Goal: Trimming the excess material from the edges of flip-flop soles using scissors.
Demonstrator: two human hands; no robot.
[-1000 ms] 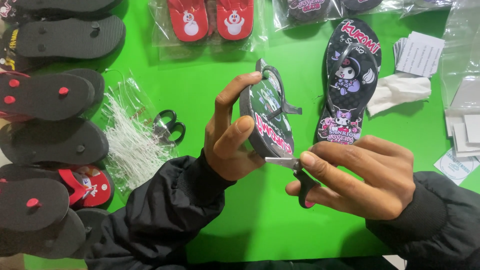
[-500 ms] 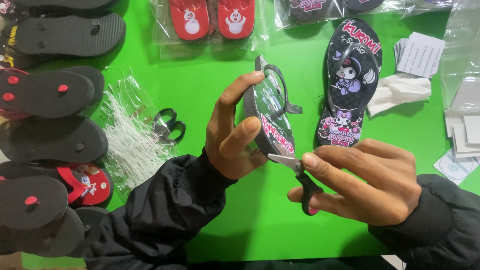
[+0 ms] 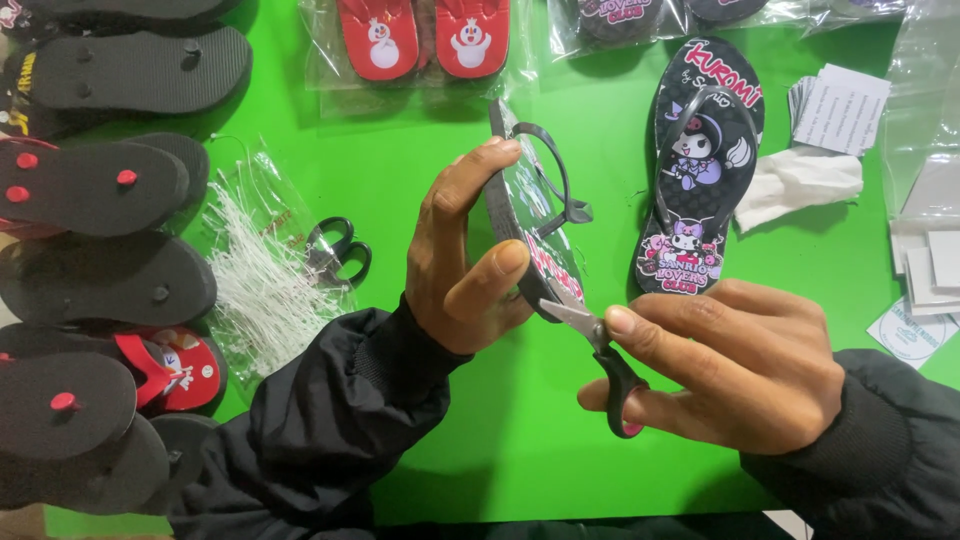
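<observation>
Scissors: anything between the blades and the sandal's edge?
Nothing visible. The scissors in the right hand already meet the lower edge of the sandal, which the left hand holds on edge.

Green table (image 3: 480, 440): black sandals (image 3: 100, 270) stacked at left, bagged red sandals (image 3: 425, 35) top centre, scissors (image 3: 340, 250), white cards (image 3: 840, 95) upper right.

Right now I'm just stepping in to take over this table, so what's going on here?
A person holds a small flip-flop on edge in the left hand, above the green table. The right hand holds small scissors, blades at the sandal's lower rim. A matching printed flip-flop lies flat beside it. Black and red flip-flops are stacked to the left, near a bag of white plastic ties.
</observation>
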